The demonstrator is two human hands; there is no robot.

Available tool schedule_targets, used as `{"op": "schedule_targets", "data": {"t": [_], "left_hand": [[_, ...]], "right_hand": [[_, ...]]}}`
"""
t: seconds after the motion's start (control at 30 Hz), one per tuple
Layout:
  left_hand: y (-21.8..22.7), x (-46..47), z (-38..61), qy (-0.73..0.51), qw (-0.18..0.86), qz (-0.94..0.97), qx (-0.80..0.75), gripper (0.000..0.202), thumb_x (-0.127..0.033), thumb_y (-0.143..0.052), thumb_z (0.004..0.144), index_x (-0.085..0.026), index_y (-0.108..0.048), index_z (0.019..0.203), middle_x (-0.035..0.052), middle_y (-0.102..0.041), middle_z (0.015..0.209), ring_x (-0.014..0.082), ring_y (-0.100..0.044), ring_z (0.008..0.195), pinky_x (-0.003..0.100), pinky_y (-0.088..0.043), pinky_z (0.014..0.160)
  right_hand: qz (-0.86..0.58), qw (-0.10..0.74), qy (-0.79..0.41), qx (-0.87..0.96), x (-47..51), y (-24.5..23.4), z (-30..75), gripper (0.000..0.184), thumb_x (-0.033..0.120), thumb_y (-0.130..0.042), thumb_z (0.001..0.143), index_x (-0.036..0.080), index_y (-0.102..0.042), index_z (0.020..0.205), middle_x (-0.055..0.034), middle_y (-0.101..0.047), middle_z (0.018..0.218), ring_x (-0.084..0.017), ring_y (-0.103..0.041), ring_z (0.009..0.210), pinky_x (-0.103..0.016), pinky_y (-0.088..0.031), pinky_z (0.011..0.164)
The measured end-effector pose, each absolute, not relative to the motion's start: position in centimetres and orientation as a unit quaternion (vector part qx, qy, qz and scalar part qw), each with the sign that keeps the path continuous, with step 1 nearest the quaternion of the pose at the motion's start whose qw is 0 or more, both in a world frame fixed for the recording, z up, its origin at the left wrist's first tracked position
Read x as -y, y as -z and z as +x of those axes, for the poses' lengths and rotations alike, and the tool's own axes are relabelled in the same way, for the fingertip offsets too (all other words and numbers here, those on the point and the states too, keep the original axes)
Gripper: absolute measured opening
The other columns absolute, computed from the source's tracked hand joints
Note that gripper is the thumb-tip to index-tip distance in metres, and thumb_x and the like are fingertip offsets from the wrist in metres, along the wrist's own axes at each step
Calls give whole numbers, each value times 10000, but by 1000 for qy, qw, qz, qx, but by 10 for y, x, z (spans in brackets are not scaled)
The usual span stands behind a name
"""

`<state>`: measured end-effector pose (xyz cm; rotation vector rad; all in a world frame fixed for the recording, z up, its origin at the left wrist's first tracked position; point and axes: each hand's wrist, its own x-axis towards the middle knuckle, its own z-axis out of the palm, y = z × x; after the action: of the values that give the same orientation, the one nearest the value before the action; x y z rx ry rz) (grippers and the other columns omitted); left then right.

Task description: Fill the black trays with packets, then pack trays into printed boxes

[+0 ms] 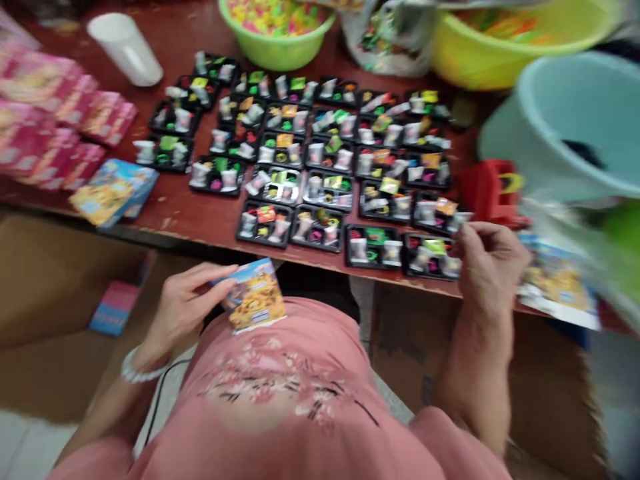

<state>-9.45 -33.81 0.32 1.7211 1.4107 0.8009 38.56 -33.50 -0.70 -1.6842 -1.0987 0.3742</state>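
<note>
My left hand (187, 303) pinches a small printed blue-and-yellow carton (256, 295) by its left edge, in front of my shirt. At the table's right front, my right hand (490, 257) is closed, thumb and fingertips together. A small pale bit shows at its fingertips, too blurred to name. Just left of this hand lies a black compartment tray (375, 247) with small wrapped packets and coloured pieces, one of several such trays in rows. The nearest tray (431, 255) is partly covered by my right hand.
Pink boxes (50, 120) are stacked at left beside blue-and-yellow cartons (116, 191) and a white cup (125, 50). Behind the trays stand a green bowl (280, 50) and a yellow basin (480, 60). A pale blue bucket (540, 127), red holder (493, 193) and printed packs (560, 280) are right.
</note>
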Motion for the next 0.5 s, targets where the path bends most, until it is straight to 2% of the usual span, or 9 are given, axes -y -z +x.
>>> {"op": "schedule_targets", "data": {"t": [0.07, 0.17, 0.27, 0.37, 0.5], "left_hand": [[-7, 336, -92, -330, 364, 699, -520, 189, -293, -774, 944, -246, -850, 1110, 54, -841, 1047, 170, -788, 861, 246, -646, 740], [-10, 336, -92, -355, 320, 736, -480, 198, -228, -758, 953, -203, -835, 1133, 80, -838, 1029, 155, -780, 861, 236, -628, 732], [-14, 342, -92, -365, 269, 754, -475, 221, -173, -744, 956, -168, -808, 1167, 83, -829, 1005, 136, -765, 824, 217, -608, 690], [-15, 350, -93, -378, 224, 767, -468, 227, -142, -725, 963, -156, -783, 1182, 81, -822, 1021, 136, -766, 855, 228, -625, 744], [-12, 357, -97, -368, 217, 786, -446, 294, -144, -700, 994, -181, -738, 1283, 86, -815, 1132, 161, -771, 1005, 292, -647, 919]], "right_hand": [[-664, 534, -279, 443, 332, 1, 315, 113, 329, -847, 874, 249, -782, 921, -15, -705, 739, -136, -595, 572, -265, -463, 538], [-526, 482, -510, 481, 336, -11, 206, 144, 342, -864, 864, 239, -797, 940, -30, -775, 865, -146, -666, 652, -277, -550, 597], [-403, 434, -667, 452, 340, -14, 133, 263, 377, -850, 878, 236, -745, 1073, 9, -750, 803, -133, -676, 644, -269, -566, 608], [-395, 428, -711, 393, 340, -11, 108, 479, 366, -894, 837, 251, -609, 1204, 81, -689, 712, -94, -621, 555, -232, -534, 572], [-424, 429, -703, 377, 341, -12, 108, 488, 348, -905, 817, 245, -537, 1120, 84, -701, 715, -87, -622, 549, -211, -510, 548]]}}
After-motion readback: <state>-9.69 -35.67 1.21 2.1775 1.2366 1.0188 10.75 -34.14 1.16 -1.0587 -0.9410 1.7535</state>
